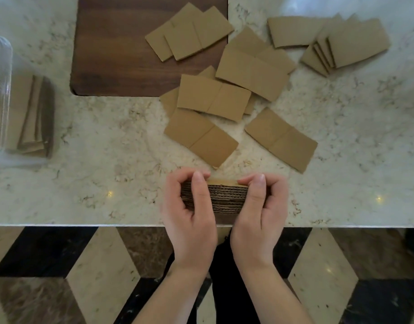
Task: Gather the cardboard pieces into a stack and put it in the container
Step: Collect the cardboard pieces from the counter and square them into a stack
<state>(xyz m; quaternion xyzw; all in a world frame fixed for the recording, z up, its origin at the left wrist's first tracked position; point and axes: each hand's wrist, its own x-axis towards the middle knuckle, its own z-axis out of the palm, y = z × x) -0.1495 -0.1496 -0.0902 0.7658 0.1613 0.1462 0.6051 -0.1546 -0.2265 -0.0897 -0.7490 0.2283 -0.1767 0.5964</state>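
A thick stack of brown corrugated cardboard pieces, wavy fluted edges showing, sits at the near edge of the pale marble counter. The left hand and right hand clasp its two ends. Beyond the stack, loose flat creased pieces lie scattered; far to its left stands the clear plastic container, cardboard already inside.

Tan-brown cardboard pieces are scattered on a countertop of pale cream marble veined in grey-beige. A dark reddish-brown wooden board with visible grain is seen at the back. The floor is patterned in black, cream and mottled brown diamonds. A container of clear glass is seen at the left.
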